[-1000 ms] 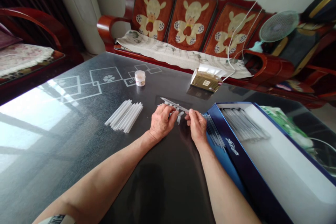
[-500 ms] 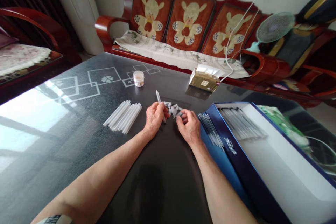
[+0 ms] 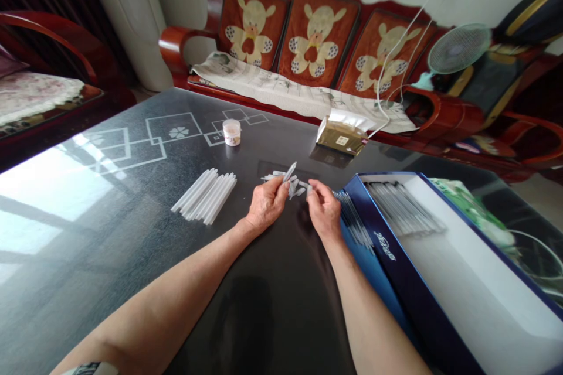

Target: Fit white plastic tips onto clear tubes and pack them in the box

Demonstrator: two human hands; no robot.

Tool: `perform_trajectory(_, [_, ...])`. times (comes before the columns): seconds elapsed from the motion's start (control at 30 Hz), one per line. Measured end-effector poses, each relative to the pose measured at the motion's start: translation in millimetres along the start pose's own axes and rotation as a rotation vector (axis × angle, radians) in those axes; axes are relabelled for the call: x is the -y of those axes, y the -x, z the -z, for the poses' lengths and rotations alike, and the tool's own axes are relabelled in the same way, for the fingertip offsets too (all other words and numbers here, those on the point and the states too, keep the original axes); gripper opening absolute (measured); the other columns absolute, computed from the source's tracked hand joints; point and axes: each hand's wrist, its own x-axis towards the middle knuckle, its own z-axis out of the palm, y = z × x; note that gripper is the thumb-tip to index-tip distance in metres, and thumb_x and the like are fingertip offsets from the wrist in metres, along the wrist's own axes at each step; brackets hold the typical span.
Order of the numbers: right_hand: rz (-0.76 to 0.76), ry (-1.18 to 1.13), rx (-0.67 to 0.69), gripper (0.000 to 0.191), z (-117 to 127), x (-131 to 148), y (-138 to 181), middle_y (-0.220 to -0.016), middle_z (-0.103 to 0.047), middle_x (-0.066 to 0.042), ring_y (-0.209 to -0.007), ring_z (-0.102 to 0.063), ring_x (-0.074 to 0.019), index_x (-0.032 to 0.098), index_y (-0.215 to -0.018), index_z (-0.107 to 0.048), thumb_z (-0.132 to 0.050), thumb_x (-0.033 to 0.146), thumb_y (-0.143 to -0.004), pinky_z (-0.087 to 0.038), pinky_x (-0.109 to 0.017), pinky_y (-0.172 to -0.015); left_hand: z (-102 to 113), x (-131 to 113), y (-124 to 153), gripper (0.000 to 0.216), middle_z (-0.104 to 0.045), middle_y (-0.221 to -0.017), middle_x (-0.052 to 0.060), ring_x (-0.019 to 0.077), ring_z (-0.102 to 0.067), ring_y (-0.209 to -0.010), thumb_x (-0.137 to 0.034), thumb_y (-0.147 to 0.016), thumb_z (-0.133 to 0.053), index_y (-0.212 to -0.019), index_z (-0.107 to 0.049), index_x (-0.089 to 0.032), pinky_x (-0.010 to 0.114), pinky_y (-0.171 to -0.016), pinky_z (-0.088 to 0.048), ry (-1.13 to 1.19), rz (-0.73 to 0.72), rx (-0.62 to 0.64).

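Note:
My left hand [image 3: 266, 206] is closed round a thin translucent pen tube [image 3: 289, 172] whose tip points up and to the right. My right hand [image 3: 324, 211] pinches a small translucent cap [image 3: 309, 189] just to the right of it. Between and beyond the hands lies a little heap of loose caps [image 3: 290, 183] on the dark table [image 3: 132, 246]. A row of white tubes [image 3: 204, 195] lies to the left of my left hand. Thin refills [image 3: 354, 218] lie by the blue box [image 3: 396, 263] beside my right hand.
The blue box holds more thin refills [image 3: 407, 208] on a white lining. A small round jar [image 3: 231, 132] and a tissue pack [image 3: 342, 133] stand farther back. Beyond the table are a red wooden sofa [image 3: 308, 41] and a fan [image 3: 457, 50].
The left hand has tilted its tube from pointing up-left to pointing up-right. The right hand has lifted a small cap from the heap and moved slightly right.

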Motion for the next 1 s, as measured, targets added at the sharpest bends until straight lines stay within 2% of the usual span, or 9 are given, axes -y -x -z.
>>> perform_trajectory(0.1, [-0.238,-0.346,0.020,0.038,0.8,-5.6,-6.8,-0.072,-0.063,0.000,-0.062,-0.058,-0.0122,0.019,-0.110,-0.064,-0.058,0.042,-0.080,-0.048,-0.026,-0.058,-1.3,-0.1,3.4,0.036,-0.073,-0.093,0.007,0.0167,-0.069,-0.079,-0.031,-0.094,-0.044,-0.124,-0.060,-0.018,0.025,-0.073,-0.051,-0.185,-0.146,0.098])
perform_trajectory(0.17, [-0.325,-0.542,0.013,0.039,0.3,-7.2,-9.9,-0.076,-0.064,0.001,-0.065,-0.060,-0.0115,0.020,-0.106,-0.063,-0.065,0.043,-0.075,-0.047,-0.024,-0.058,-2.5,-0.3,5.8,0.039,-0.072,-0.107,0.009,0.0183,-0.070,-0.085,-0.028,-0.094,-0.043,-0.130,-0.055,-0.018,0.026,-0.075,-0.053,-0.264,-0.215,0.152])
perform_trajectory(0.3, [-0.419,-0.746,-0.015,0.038,-0.3,-6.9,-12.5,-0.092,-0.069,-0.002,-0.070,-0.063,-0.0112,0.022,-0.095,-0.061,-0.074,0.040,-0.065,-0.048,-0.023,-0.058,-3.7,-0.6,9.2,0.038,-0.071,-0.107,0.009,0.0188,-0.070,-0.087,-0.028,-0.094,-0.044,-0.129,-0.055,-0.019,0.026,-0.075,-0.054,-0.379,-0.271,0.251])
perform_trajectory(0.5, [-0.418,-0.789,0.017,0.036,1.1,-5.3,-12.1,-0.094,-0.071,-0.004,-0.075,-0.065,-0.0145,0.023,-0.094,-0.059,-0.075,0.040,-0.067,-0.052,-0.027,-0.063,-3.0,-4.2,9.8,0.037,-0.072,-0.101,0.007,0.0183,-0.070,-0.082,-0.028,-0.095,-0.043,-0.129,-0.055,-0.022,0.024,-0.069,-0.053,-0.478,-0.253,0.307])
perform_trajectory(0.63, [-0.415,-0.864,0.038,0.035,1.6,-2.6,-10.4,-0.091,-0.071,-0.001,-0.076,-0.065,-0.0126,0.023,-0.093,-0.061,-0.078,0.035,-0.066,-0.052,-0.025,-0.065,-2.4,-7.8,9.4,0.037,-0.072,-0.103,0.007,0.0198,-0.071,-0.083,-0.028,-0.095,-0.043,-0.129,-0.054,-0.022,0.025,-0.069,-0.053,-0.504,-0.217,0.325])
perform_trajectory(0.87, [-0.368,-0.833,0.104,0.031,1.6,1.1,-5.4,-0.088,-0.071,0.002,-0.075,-0.063,-0.0103,0.023,-0.096,-0.064,-0.078,0.033,-0.069,-0.050,-0.023,-0.069,0.4,-7.8,8.5,0.035,-0.071,-0.109,0.005,0.0188,-0.069,-0.093,-0.033,-0.097,-0.041,-0.127,-0.056,-0.023,0.025,-0.078,-0.051,-0.422,-0.175,0.325])
perform_trajectory(1.0, [-0.390,-0.861,0.159,0.033,3.2,5.4,-5.1,-0.088,-0.070,0.002,-0.079,-0.064,-0.0118,0.025,-0.102,-0.066,-0.075,0.034,-0.071,-0.051,-0.024,-0.070,1.7,-7.4,6.0,0.033,-0.073,-0.098,0.003,0.0184,-0.070,-0.088,-0.037,-0.097,-0.039,-0.117,-0.062,-0.024,0.025,-0.075,-0.049,-0.391,-0.146,0.331])
